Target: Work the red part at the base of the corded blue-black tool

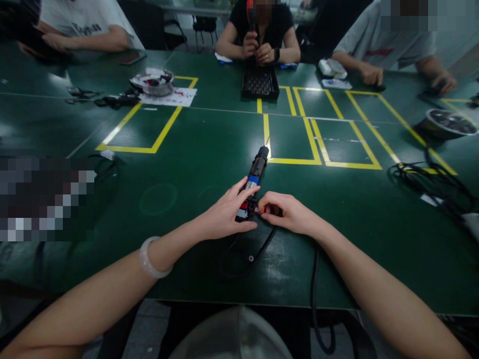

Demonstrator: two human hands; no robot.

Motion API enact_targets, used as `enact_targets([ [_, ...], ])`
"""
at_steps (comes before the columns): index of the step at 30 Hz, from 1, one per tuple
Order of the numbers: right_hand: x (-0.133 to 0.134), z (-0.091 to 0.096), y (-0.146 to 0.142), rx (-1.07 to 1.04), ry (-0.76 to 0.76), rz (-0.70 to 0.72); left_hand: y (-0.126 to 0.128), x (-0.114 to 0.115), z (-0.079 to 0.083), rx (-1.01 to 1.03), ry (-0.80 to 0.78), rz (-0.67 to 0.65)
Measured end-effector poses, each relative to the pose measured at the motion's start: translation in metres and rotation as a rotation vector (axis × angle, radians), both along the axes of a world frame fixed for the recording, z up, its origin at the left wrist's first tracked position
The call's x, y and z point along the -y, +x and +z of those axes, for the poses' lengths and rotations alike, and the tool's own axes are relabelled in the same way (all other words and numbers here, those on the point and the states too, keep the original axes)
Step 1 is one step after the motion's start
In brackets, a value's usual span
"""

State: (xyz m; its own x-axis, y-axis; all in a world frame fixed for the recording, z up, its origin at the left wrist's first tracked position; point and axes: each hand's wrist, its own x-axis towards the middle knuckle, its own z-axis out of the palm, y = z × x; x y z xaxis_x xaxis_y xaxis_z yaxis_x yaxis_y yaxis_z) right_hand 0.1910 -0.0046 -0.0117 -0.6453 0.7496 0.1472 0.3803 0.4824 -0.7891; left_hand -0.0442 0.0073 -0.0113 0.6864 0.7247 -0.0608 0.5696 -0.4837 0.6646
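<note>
An electric screwdriver [258,167] lies on the green table, its black tip pointing away from me. Its near end looks opened up, with red and dark inner parts showing. My left hand [230,212] lies over the left side of the body, fingers stretched and spread, thumb near the tool's near end; whether it presses on the tool I cannot tell. At the right side of that opened end, my right hand [286,212] pinches a small orange-red piece [261,211], mostly hidden by the fingertips. A black cable [267,242] curves on the table below the hands.
Yellow tape outlines [295,161] mark the table. A bowl of parts [151,82] stands far left, a black tray [260,85] far centre, and another bowl [449,124] at right beside coiled cables [430,182]. Three people sit opposite. A thick cord [314,294] hangs over the near edge.
</note>
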Motion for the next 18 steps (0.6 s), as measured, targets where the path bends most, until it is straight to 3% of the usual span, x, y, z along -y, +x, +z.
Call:
enact_targets([
  [11,-0.0014,0.0015,0.0008,0.015,0.062,0.006,0.0015,0.0011,0.0037,-0.034,0.009,0.006],
  [18,0.0022,0.0007,-0.0031,0.031,-0.049,-0.084,0.0034,0.0017,0.0031,-0.053,0.016,0.01],
])
